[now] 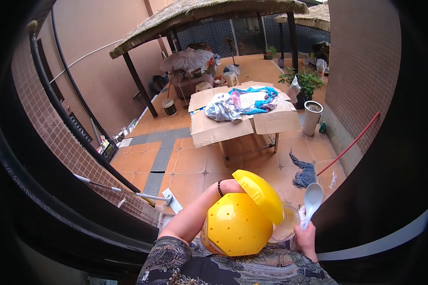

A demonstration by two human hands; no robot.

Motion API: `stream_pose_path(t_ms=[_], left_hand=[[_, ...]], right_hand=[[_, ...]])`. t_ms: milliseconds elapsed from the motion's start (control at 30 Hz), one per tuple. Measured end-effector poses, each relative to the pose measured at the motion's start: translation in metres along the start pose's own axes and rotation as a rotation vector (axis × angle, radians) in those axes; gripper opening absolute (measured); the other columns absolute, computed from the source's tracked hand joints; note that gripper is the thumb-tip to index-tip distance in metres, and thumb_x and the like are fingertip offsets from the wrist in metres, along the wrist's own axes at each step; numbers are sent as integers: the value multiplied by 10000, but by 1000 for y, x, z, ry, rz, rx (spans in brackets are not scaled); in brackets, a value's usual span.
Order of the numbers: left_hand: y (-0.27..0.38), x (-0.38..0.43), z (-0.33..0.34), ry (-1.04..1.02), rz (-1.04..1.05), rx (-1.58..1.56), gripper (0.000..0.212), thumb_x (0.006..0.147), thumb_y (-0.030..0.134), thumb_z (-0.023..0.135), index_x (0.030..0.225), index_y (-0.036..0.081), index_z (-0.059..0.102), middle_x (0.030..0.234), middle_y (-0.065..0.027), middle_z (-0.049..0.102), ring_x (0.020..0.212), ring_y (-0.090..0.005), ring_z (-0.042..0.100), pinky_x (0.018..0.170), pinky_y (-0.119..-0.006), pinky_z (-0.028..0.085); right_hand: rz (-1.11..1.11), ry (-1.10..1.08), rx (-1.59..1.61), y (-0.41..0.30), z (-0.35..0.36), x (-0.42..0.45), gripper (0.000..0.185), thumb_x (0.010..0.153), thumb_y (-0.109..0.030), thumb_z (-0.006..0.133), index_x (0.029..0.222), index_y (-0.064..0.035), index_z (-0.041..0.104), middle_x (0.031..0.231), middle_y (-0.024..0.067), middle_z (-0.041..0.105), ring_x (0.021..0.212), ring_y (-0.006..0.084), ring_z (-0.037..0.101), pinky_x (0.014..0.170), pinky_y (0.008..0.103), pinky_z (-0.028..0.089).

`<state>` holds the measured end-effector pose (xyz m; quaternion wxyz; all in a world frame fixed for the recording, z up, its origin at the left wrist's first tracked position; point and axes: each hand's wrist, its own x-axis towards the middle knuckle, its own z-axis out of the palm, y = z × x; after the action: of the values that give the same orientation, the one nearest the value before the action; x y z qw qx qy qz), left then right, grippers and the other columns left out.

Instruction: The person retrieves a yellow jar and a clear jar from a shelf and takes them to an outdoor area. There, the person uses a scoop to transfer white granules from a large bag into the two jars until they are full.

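Observation:
My right hand (305,239) grips a white ladle-shaped spoon (313,199), bowl end up. Next to that hand is a clear round plastic tub (284,228); whether the fingers hold it too is hidden. Against my chest sits a yellow octagonal container top (237,226) pierced with small holes, over a printed side (207,242). My left forearm bends around its far side. A curved yellow lid (260,196) stands tilted beside the pierced top and covers the fingers of my left hand (231,186). A beaded bracelet (220,188) circles that wrist.
Ahead, a cardboard-covered table (221,133) bears a spread cloth (249,99). A grey mop head (304,174) with a red handle (349,142) lies right, near a tall white planter (311,119). At left is a white-headed floor tool (172,200). A thatched canopy (207,17) stands beyond.

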<state>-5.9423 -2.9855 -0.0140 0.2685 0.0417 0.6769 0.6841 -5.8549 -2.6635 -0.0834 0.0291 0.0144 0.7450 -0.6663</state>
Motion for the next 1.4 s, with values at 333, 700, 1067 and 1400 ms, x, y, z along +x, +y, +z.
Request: stream_pose_path(t_ms=[333, 700, 1067, 1400], left_hand=[[32, 58, -190, 279, 19, -122, 399, 904, 274, 511, 1205, 14, 478, 1133, -157, 564, 1021, -277, 570, 861, -407, 472], [-59, 155, -423, 462, 46, -248, 408, 904, 280, 510, 1210, 12, 473, 1140, -162, 560, 1031, -286, 568, 867, -416, 471], [-28, 364, -633, 361, 122, -309, 417, 904, 285, 510, 1215, 10, 468, 1148, -168, 556, 1041, -296, 565, 874, -426, 469], [24, 559, -762, 227, 404, -472, 425, 904, 290, 509, 1219, 8, 463, 1155, -172, 552, 1051, -304, 563, 879, -435, 468]], right_hand=[[144, 94, 152, -20, 72, 195, 298, 759, -59, 549, 1036, 50, 547, 844, 33, 601, 735, 104, 556, 655, 260, 461], [-34, 14, 181, 34, 253, 442, 299, 771, -37, 559, 1059, 41, 547, 905, 40, 608, 788, 98, 565, 708, 247, 461], [-44, -44, 56, 21, 370, 684, 351, 757, -41, 564, 1100, 22, 528, 878, 31, 597, 709, 80, 555, 599, 214, 445], [-31, 26, -19, 42, 440, 900, 462, 752, -33, 533, 1200, 54, 461, 1022, 82, 558, 892, 138, 538, 789, 262, 437]])
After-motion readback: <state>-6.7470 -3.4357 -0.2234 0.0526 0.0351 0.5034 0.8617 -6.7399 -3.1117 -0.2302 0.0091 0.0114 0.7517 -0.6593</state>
